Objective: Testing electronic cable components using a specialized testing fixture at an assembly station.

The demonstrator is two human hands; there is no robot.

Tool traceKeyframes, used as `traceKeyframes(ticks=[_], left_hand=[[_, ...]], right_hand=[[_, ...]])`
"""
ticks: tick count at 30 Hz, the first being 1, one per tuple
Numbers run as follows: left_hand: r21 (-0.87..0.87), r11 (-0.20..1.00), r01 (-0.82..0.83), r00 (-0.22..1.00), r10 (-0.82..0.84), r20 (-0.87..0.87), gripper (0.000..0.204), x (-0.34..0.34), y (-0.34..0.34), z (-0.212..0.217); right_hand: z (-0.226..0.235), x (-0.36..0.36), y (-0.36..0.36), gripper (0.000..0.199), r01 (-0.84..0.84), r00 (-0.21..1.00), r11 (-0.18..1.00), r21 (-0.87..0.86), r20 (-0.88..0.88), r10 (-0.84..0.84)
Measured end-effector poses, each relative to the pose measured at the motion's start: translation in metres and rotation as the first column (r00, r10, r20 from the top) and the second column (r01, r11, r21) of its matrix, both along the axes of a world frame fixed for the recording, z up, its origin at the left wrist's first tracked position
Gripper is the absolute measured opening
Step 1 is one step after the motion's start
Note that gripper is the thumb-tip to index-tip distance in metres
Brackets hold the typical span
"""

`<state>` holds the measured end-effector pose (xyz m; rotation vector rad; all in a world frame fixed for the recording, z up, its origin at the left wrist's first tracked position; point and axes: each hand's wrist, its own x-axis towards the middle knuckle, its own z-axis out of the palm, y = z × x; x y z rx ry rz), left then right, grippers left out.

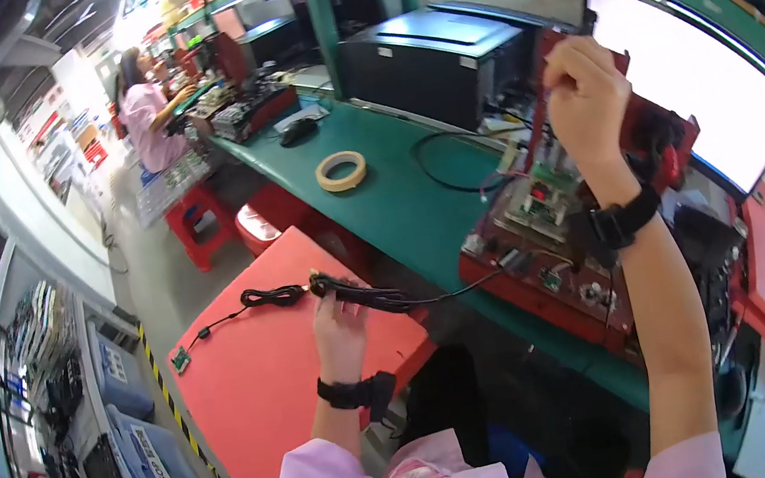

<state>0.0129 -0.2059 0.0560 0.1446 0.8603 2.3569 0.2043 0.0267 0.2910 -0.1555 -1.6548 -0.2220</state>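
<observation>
My left hand (pixel 341 324) is closed around a coiled bundle of black cable (pixel 377 296) above a flat salmon-red board. From the bundle one lead runs left through a smaller tied coil (pixel 274 297) to a small green circuit board (pixel 182 360) on the salmon-red surface. Another lead goes right to a connector (pixel 512 261) at the red test fixture (pixel 560 286). My right hand (pixel 587 91) is raised at the fixture's red upright part, fingers curled shut. Whatever lies inside those fingers is hidden. A green circuit board (pixel 546 196) sits in the fixture below that hand.
On the green bench (pixel 397 202) are a tape roll (pixel 341 171), a black mouse (pixel 298 132) and a black box-shaped machine (pixel 434 61). A lit screen (pixel 688 80) stands behind the fixture. Shelves with blue bins (pixel 153 465) line the left. A person (pixel 148 116) sits farther along.
</observation>
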Motion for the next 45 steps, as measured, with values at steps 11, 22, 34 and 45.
traceKeyframes(ticks=[11, 22, 34, 45], left_hand=[[-0.152, 0.850, 0.504, 0.683, -0.500, -0.533, 0.024, 0.038, 0.044, 0.023], [-0.319, 0.828, 0.462, 0.623, -0.558, -0.548, 0.018, 0.054, 0.058, 0.017], [0.060, 0.663, 0.746, 0.657, -0.720, -0.221, 0.018, 0.056, 0.049, 0.027], [-0.227, 0.781, 0.582, 0.682, -0.621, -0.386, 0.011, 0.052, 0.069, 0.015]], right_hand=[[0.000, 0.003, 0.002, 0.011, -0.031, 0.999, 0.999, -0.013, 0.036, 0.031], [-0.002, 0.005, -0.002, 0.014, -0.018, 0.997, 0.999, -0.035, 0.077, 0.021], [-0.116, 0.009, -0.072, 0.015, -0.133, 0.544, 0.631, -0.764, 0.476, 0.691], [-0.141, -0.001, -0.067, 0.012, 0.087, 0.804, 0.627, -0.774, 0.426, 0.414]])
